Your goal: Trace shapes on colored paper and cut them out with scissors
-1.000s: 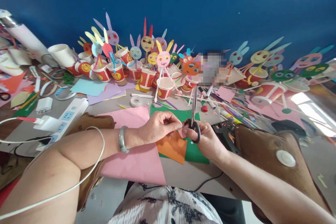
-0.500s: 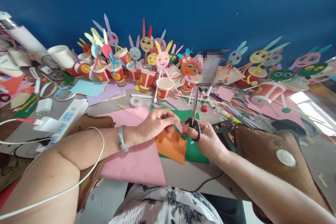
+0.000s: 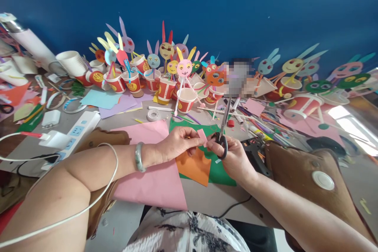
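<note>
My left hand point(image 3: 180, 141) pinches a small strip of pink paper point(image 3: 202, 135) between thumb and fingers. Black-handled scissors point(image 3: 224, 128) are in my right hand point(image 3: 232, 153), with the blades pointing up and away from me. The right thumb and fingertip touch the lower end of the pink strip. Under the hands lie an orange sheet point(image 3: 195, 169) with a cut upper edge, a green sheet point(image 3: 224, 173) and a large pink sheet point(image 3: 153, 185).
Paper cups with rabbit-like paper faces, such as a pink face point(image 3: 185, 68), line the blue wall. A tape roll point(image 3: 153, 115), a power strip point(image 3: 78, 130), a black glue gun point(image 3: 255, 155) and loose sticks surround the sheets. A white cable point(image 3: 97, 204) crosses my left arm.
The pink strip has turned more upright and shows more of its face above the left fingertips. The scissors' blades tilt further right. The whole view has shifted slightly.
</note>
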Demonstrator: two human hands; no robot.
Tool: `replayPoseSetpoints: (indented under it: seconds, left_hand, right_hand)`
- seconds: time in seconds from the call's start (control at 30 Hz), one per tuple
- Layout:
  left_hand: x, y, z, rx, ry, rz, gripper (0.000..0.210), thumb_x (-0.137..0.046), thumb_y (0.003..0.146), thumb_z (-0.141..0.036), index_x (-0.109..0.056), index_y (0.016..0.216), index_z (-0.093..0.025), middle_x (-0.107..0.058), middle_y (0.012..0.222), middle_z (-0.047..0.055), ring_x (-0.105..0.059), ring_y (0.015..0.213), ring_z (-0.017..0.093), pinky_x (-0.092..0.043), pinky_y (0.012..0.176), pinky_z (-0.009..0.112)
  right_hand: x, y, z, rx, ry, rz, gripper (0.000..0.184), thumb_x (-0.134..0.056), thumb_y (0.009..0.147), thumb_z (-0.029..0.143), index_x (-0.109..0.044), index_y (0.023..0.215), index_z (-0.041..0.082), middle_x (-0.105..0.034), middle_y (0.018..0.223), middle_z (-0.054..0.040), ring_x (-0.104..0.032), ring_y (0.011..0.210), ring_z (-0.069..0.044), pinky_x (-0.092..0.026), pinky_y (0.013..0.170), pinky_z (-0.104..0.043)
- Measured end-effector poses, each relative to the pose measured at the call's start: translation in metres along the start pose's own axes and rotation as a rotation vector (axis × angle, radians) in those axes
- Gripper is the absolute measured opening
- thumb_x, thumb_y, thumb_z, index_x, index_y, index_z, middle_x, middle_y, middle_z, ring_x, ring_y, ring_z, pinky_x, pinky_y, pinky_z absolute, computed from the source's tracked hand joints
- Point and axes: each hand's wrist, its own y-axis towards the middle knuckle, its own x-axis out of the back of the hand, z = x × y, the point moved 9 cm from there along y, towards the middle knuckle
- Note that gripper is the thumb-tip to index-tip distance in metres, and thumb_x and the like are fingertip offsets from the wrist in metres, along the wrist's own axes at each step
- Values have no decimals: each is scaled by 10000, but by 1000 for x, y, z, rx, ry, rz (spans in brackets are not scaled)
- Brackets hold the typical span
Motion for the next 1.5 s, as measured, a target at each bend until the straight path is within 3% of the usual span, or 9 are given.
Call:
replayPoseSetpoints:
  seconds: [0.17, 0.37, 0.57, 0.7, 0.9, 1.03, 1.23, 1.37, 1.5]
  left_hand:
    - [2, -1, -4, -26, -15, -7, 337, -707, 768, -422, -577, 636, -139, -544, 539, -10, -498, 489, 75, -400, 501, 207]
    - [3, -2, -5, -33, -23, -13, 272, -689, 779, -365, -602, 658, -137, -558, 550, -3, -510, 510, 82, -404, 522, 207]
    - [16, 5, -9, -47, -132, -83, 219, -679, 791, -333, -589, 707, -152, -538, 537, -25, -500, 497, 71, -391, 515, 189]
    - [23, 9, -16, -31, -248, -88, 226, -650, 811, -340, -553, 714, -161, -522, 526, -27, -500, 478, 77, -398, 502, 192]
    - [25, 2, -33, -23, -434, -105, 142, -640, 800, -232, -553, 733, -143, -512, 616, -32, -487, 478, 59, -386, 479, 191]
    - [32, 0, -39, -69, -448, -161, 133, -604, 821, -174, -535, 712, -141, -517, 675, -18, -480, 500, 56, -369, 476, 202]
    - [38, 7, -36, -91, -473, -186, 179, -602, 833, -240, -539, 697, -142, -501, 666, -21, -457, 489, 56, -341, 457, 209]
    - [37, 6, -38, -98, -454, -184, 177, -588, 831, -227, -542, 685, -139, -497, 649, -23, -453, 487, 55, -336, 464, 212]
    - [38, 4, -38, -100, -445, -194, 177, -564, 834, -201, -543, 671, -137, -487, 631, -24, -450, 486, 55, -339, 472, 212]
  right_hand:
    - [-2, 0, 0, -40, -12, 12, 267, -827, 676, 404, -698, 723, 175, -571, 641, 15, -473, 593, -109, -389, 544, -231]
    - [-3, -1, 1, -41, -31, 25, 290, -790, 722, 434, -670, 715, 170, -545, 637, 15, -459, 594, -109, -388, 548, -236]
    - [-4, -1, 1, -6, -4, 63, 278, -772, 752, 434, -660, 739, 180, -575, 693, -5, -477, 636, -131, -375, 561, -252]
    - [-11, -5, 11, 58, 79, 170, 296, -746, 787, 441, -621, 699, 187, -579, 751, -10, -481, 665, -135, -380, 618, -268]
    - [-37, -17, 26, 97, 127, 495, 446, -670, 793, 616, -581, 722, 185, -568, 779, -33, -473, 696, -160, -367, 648, -291]
    - [-48, -23, 27, 98, 68, 639, 516, -627, 782, 692, -580, 748, 179, -557, 780, -41, -486, 730, -179, -362, 666, -299]
    - [-54, -27, 24, 69, 19, 707, 558, -582, 784, 734, -560, 768, 177, -533, 792, -39, -472, 724, -174, -361, 681, -302]
    - [-55, -28, 21, 24, -11, 730, 582, -569, 769, 764, -532, 749, 184, -509, 761, -27, -407, 669, -152, -357, 660, -298]
    - [-57, -28, 23, 26, 1, 729, 576, -581, 769, 754, -525, 731, 182, -516, 761, -31, -427, 683, -157, -369, 664, -297]
